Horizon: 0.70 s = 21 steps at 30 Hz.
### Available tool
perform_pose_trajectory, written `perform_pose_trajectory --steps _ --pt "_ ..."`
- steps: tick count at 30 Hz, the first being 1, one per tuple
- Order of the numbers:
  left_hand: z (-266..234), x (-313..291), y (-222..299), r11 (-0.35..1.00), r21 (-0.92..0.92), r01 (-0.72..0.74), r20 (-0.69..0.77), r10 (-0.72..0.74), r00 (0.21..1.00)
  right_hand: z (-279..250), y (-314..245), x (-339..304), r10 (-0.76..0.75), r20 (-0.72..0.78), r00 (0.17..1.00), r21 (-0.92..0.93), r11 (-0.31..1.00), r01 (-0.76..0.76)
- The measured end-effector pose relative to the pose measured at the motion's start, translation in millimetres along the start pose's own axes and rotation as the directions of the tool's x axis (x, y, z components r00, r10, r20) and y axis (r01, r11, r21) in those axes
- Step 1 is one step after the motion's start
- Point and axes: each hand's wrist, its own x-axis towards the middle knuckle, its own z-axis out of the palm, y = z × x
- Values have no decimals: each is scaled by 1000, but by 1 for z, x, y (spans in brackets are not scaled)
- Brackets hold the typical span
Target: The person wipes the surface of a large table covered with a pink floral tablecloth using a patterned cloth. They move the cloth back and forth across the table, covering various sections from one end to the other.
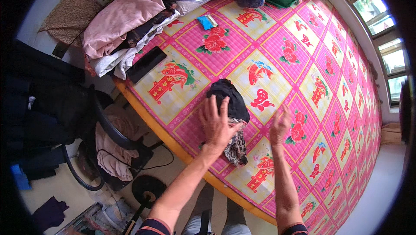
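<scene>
The pink patterned cover (pixel 296 88) spreads widest, a pile of cloth (pixel 125 18) at its far left. Near its close edge lies a black cloth item (pixel 236 98) with a leopard-print end (pixel 237 150), gathered but creased and not flat, so the handling seems only part-way. The left hand (pixel 216 124) rests on it, fingers spread apart; the right hand (pixel 279 126) is off it, too blurred to tell whether closed

- Head view: fisheye, from the person's own head, facing down
- Near the left hand (pixel 217 124) and right hand (pixel 280 128), reaching to the window (pixel 378 26) at upper right
</scene>
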Motion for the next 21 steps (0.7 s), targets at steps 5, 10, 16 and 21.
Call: perform_pose_trajectory --steps 5,10,16,21 --pt "28 3 10 995 -101 -11 82 19 996 -55 100 -35 9 0 1000 -413 911 -8" --pt "-4 72 -84 991 -2 -137 -201 134 970 -56 83 -35 47 15 999 -390 920 -37" --pt "-59 116 -165 960 277 35 -140 4 990 -53 76 -32 44 -2 999 -388 921 -41" --pt "-82 41 -173 987 132 88 -78 -78 994 -57 82 -32 60 6 998 -398 916 -52"
